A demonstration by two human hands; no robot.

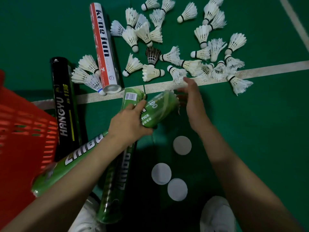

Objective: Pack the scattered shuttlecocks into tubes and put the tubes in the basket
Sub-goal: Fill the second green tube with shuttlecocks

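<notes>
A green tube [155,111] is gripped round its middle by the left hand [130,126], over the floor [259,123]. The right hand [190,101] is held at its feathered mouth, fingers blurred; its grip cannot be told. Shuttlecocks [189,12] are scattered beyond.

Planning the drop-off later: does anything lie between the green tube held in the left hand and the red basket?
Yes. A black tube and a second green tube lie on the floor between the held green tube in the left hand and the red basket. Carried above them, it would probably clear.
</notes>
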